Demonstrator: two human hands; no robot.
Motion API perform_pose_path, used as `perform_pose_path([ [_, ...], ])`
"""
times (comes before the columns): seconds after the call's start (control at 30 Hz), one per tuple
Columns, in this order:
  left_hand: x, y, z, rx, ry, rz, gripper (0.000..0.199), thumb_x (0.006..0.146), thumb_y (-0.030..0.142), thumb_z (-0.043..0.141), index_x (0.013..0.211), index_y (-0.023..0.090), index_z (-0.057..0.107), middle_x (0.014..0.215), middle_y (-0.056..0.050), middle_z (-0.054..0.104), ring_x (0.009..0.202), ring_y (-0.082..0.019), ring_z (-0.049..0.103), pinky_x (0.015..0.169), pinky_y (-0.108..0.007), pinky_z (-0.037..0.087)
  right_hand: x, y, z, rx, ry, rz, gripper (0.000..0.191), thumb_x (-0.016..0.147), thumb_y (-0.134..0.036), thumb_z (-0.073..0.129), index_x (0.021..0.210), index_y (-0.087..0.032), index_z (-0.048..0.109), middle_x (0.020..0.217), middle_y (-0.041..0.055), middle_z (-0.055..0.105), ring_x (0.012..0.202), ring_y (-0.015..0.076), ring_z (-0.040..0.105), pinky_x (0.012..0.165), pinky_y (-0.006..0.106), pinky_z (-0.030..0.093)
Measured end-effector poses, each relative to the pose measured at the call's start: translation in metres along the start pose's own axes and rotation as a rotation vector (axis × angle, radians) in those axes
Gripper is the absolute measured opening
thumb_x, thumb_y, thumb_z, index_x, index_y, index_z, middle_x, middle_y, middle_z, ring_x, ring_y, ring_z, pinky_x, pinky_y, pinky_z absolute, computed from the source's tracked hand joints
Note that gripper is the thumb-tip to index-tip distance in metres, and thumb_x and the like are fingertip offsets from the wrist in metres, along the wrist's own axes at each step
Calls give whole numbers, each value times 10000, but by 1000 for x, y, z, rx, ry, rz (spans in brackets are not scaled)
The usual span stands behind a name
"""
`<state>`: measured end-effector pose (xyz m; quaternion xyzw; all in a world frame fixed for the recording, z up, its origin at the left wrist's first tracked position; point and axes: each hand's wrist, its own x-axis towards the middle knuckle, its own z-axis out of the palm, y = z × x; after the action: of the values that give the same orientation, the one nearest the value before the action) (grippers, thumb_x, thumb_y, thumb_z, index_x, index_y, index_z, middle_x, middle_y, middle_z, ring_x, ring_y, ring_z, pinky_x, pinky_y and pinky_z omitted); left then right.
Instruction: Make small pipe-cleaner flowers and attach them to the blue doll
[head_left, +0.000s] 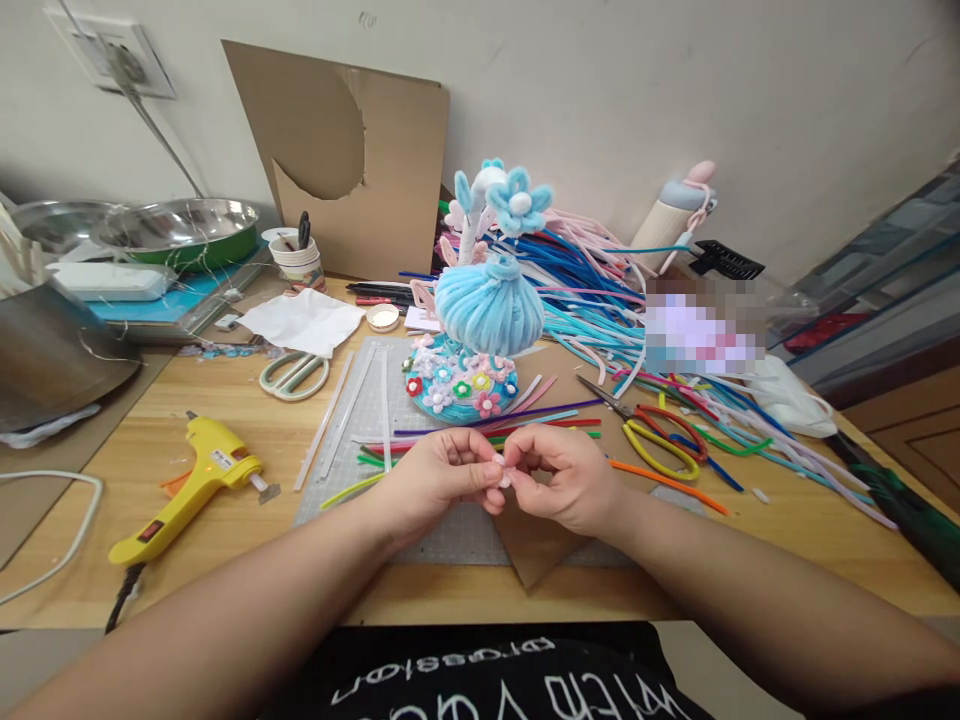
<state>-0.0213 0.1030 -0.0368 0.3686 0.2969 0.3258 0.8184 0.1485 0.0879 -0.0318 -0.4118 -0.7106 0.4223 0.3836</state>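
Observation:
Close together above the cutting mat, my left hand and my right hand pinch a small pale pink pipe-cleaner piece between their fingertips. The fingers hide most of it, so its full shape cannot be made out. Just beyond stands a fuzzy lamp-like craft with a pleated blue shade. A blue flower with a white centre hangs over the shade, and small coloured flowers cover the round base. Several cut pipe cleaners lie between the craft and my hands.
A yellow glue gun lies at left, near green-handled scissors. Scissors with yellow and orange handles rest at right on cardboard. Behind are bundled pipe cleaners, paper cups, a bottle and a cardboard sheet.

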Motion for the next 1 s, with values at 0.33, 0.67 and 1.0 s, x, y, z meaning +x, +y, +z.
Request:
perform_pose_path([
  [0.33, 2, -1, -1, 27, 62, 71, 248, 636, 231, 789, 703, 114, 581, 625, -2, 663, 522, -78, 578, 550, -201, 442, 1, 3, -3, 145, -86, 70, 44, 781, -170, 548, 802, -175, 510, 681, -1, 579, 547, 94, 575, 502, 198, 468],
  [0.67, 2, 1, 0, 101, 117, 130, 252, 659, 260, 768, 785, 109, 610, 691, -8, 642, 608, -93, 583, 620, -227, 464, 2, 11, -2, -71, -39, 41, 116, 884, -236, 485, 800, -177, 540, 699, 2, 587, 532, 91, 547, 494, 197, 437],
  [1.0, 3, 3, -2, 253, 162, 161, 184, 633, 232, 768, 694, 116, 639, 569, -2, 650, 537, -100, 587, 577, -227, 472, -2, 4, -5, -304, -24, -107, 94, 822, -176, 519, 735, -174, 555, 622, -11, 577, 520, 89, 489, 481, 195, 365],
])
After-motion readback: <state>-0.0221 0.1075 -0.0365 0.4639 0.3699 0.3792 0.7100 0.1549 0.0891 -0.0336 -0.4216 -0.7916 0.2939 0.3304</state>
